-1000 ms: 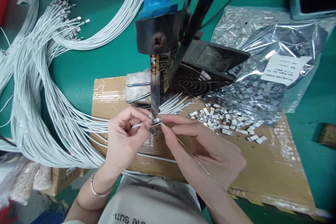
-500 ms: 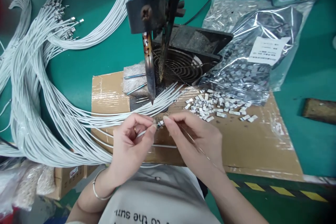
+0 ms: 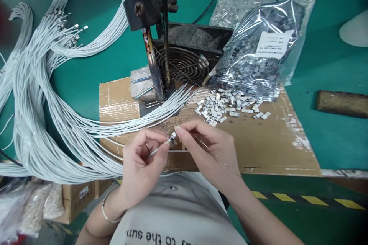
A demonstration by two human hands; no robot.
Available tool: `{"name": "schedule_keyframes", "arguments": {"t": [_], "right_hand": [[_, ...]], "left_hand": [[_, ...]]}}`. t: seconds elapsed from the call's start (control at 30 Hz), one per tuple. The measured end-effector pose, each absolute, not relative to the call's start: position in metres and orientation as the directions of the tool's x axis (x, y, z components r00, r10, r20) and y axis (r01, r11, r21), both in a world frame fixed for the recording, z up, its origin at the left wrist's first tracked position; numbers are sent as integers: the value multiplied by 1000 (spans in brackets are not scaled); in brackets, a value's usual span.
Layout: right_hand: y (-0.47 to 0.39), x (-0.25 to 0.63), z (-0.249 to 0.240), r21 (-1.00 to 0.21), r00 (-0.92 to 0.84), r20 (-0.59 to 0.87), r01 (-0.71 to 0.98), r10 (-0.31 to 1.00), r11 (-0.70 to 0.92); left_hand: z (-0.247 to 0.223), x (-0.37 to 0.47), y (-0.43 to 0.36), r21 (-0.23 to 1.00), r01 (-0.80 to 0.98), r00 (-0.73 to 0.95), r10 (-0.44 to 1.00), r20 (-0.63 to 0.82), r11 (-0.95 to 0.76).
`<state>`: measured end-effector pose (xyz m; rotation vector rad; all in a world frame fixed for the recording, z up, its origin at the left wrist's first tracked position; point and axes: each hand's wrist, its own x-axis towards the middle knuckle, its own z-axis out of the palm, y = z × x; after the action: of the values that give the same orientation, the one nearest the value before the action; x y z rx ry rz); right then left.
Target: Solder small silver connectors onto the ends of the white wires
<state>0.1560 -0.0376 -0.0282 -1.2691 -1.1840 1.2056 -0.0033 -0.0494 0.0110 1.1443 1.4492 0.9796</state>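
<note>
my left hand [image 3: 146, 160] pinches a white cable [image 3: 153, 152], its small connector [image 3: 173, 136] just past this grip; my right hand [image 3: 207, 148] pinches thin wire [image 3: 222, 161] beside it. the cable seems light and soft, i think best held close behind the connector.

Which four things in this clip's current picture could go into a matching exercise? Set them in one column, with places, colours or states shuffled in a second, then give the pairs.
Column one
1. Left hand
2. Right hand
3. Soldering iron
4. Loose metal connectors

Column two
A. Scattered on the cardboard
B. Holds a thin solder wire
C. Blue at the handle, tip pointing down
D. Pinches a white cable near its end

Right pairs
1-D, 2-B, 3-C, 4-A
</note>
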Motion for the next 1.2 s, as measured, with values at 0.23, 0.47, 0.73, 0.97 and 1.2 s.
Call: {"name": "schedule_keyframes", "arguments": {"t": [0.23,0.47,0.73,0.97,1.2], "right_hand": [[-39,156,-29,-996,13,-78,-44,997,-78],[-39,156,-30,-991,0,-103,-88,995,-102],[-38,155,-32,-975,-27,-168,-144,985,-170],[-37,156,-31,-972,-20,-183,-149,983,-184],[-36,155,-32,-970,-16,-179,-165,984,-179]], "left_hand": [[12,-3,-50,962,159,-53,975,-218,224],[11,-3,-52,964,149,-52,975,-216,222],[9,-1,-51,964,170,-54,979,-197,203],[9,-2,-51,964,198,-61,984,-170,179],[7,-3,-50,972,161,-49,985,-165,171]]}}
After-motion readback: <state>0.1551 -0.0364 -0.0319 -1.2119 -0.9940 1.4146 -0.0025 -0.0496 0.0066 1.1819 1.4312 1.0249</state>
